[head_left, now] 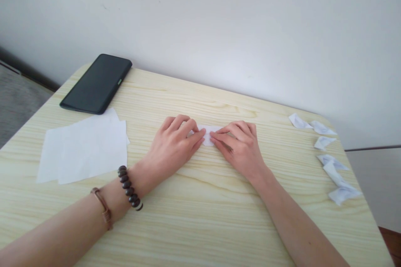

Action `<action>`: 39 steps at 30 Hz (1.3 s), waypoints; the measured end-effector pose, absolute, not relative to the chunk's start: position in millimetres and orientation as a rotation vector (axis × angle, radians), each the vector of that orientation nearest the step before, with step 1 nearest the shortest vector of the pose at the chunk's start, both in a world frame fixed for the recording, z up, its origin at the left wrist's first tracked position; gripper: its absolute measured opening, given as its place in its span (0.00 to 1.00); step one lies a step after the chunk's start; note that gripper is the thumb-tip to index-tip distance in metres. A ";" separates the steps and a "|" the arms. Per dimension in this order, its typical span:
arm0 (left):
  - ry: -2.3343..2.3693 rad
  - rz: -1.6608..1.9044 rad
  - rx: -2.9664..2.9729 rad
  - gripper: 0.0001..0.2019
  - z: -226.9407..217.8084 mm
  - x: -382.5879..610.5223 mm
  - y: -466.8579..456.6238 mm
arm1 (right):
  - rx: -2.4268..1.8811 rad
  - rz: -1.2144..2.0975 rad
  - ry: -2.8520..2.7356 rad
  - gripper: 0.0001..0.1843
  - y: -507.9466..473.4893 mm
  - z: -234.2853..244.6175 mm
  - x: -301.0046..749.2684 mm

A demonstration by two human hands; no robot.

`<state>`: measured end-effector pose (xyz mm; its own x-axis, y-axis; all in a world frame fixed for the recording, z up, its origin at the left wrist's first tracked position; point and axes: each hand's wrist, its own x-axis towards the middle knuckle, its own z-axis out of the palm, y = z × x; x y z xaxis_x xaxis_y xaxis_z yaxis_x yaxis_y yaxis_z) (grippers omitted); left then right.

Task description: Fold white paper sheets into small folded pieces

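Note:
Near the middle of the table, a small folded piece of white paper [208, 138] lies between my hands. My left hand [175, 139] pinches its left side between thumb and fingers. From the right, my right hand [239, 144] grips the other side in the same way, its fingertips close to those of the left. Both hands rest low over the tabletop. The paper's outer ends are covered by my fingers, so its full shape is hidden.
Loose sheets of white paper [92, 150] overlap on the left. Behind them lies a black phone-like device [97, 83]. Several small folded paper pieces [324, 142] line the right edge of the wooden table [200, 225]. A white wall [219, 29] rises behind the table.

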<state>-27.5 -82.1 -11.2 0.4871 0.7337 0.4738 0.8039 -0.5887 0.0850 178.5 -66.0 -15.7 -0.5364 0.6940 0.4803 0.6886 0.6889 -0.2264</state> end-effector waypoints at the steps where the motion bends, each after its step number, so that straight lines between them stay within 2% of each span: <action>1: -1.343 -0.704 -2.575 0.09 -10.7 -26.9 -82.2 | -1.063 -0.004 -2.356 0.06 -66.1 -15.2 178.6; 13: -1.356 -0.635 -2.622 0.10 -8.4 -24.7 -83.5 | -1.099 -0.096 -2.295 0.09 -65.5 -12.1 179.0; 17: -1.361 -0.646 -2.609 0.10 -9.5 -25.0 -83.2 | -1.113 -0.050 -2.335 0.06 -65.2 -12.4 179.9; 20: -1.378 -0.654 -2.601 0.10 -8.4 -24.6 -84.0 | -1.125 -0.012 -2.369 0.09 -65.0 -12.7 180.6; 27: -1.504 -0.626 -2.520 0.09 -3.0 -26.2 -86.6 | -1.187 -0.036 -2.332 0.06 -64.6 -12.1 181.2; 33: -1.578 -0.644 -2.527 0.11 -6.4 -33.4 -79.9 | -1.189 0.089 -2.318 0.05 -62.8 -16.7 182.7; 39: -1.586 -0.774 -2.690 0.08 -12.1 -34.1 -75.4 | -1.115 0.278 -2.339 0.07 -60.5 -18.1 183.8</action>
<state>-34.1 -75.4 -12.1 0.3994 0.8413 0.3643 0.8049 -0.5120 0.2999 183.8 -60.5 -18.1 -0.5196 0.7689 0.3727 0.6600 0.6382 -0.3965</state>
